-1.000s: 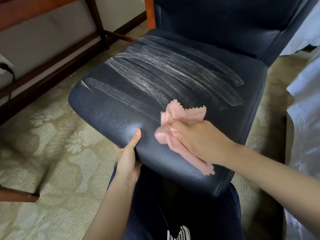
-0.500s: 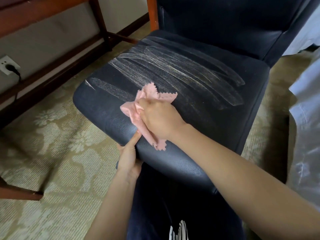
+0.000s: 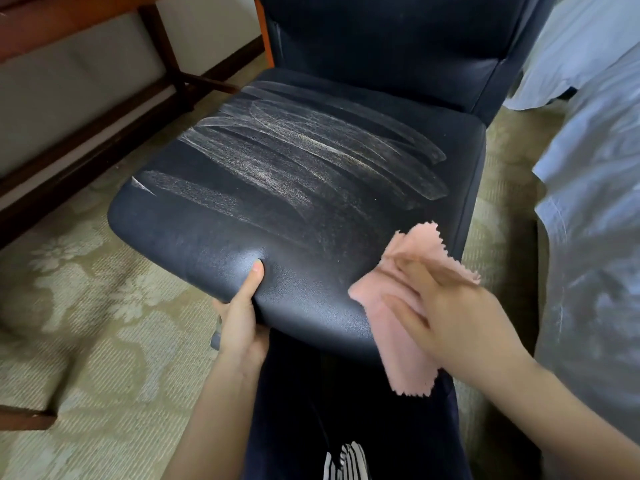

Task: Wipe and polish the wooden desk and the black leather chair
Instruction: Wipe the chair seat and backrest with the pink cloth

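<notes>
The black leather chair point(image 3: 311, 188) fills the middle of the view, its seat streaked with pale wipe marks. My left hand point(image 3: 242, 317) grips the seat's front edge, thumb pressed on top. My right hand point(image 3: 446, 313) holds a pink cloth point(image 3: 391, 327) with zigzag edges against the seat's front right corner; part of the cloth hangs down past the edge. The wooden desk point(image 3: 69, 26) shows only as red-brown rails and a leg at the top left.
A patterned beige carpet point(image 3: 97, 323) covers the floor. White bedding point(image 3: 595, 168) hangs close along the right side of the chair. A dark baseboard point(image 3: 86, 157) runs along the wall at left. My dark trousers point(image 3: 346, 410) are below the seat.
My right hand swept the cloth left across the seat's front, then back right to the front right corner. My left hand kept its hold on the front edge.
</notes>
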Demonstrator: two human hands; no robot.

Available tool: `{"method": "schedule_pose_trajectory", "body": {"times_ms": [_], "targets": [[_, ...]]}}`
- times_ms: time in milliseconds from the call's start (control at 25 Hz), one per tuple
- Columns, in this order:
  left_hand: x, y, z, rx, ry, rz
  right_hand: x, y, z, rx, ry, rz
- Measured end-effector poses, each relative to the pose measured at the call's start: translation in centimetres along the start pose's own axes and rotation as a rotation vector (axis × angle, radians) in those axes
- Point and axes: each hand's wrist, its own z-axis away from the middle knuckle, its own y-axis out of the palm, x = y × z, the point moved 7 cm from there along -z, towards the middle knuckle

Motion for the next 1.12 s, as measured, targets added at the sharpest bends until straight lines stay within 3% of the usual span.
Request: {"method": "schedule_pose_trajectory", "body": {"times_ms": [160,480,760,1120], "targets": [[0.6,0.7,0.4,0.067,0.015,0.015,-0.6,0.3,-3.2,-0.030,-0.070,0.121],[0.4,2.0,2.4,0.078,0.071,0.024,-0.1,1.8,-14.0,0.017,-0.083,0.015],[0.2,1.8,1.8,0.117,0.056,0.000,1.6,1.7,-7.1,-0.019,-0.215,-0.195],[0.8,1.6,1.6,0.139,0.001,0.017,1.1,1.5,-3.8,0.014,-0.224,-0.009]]}}
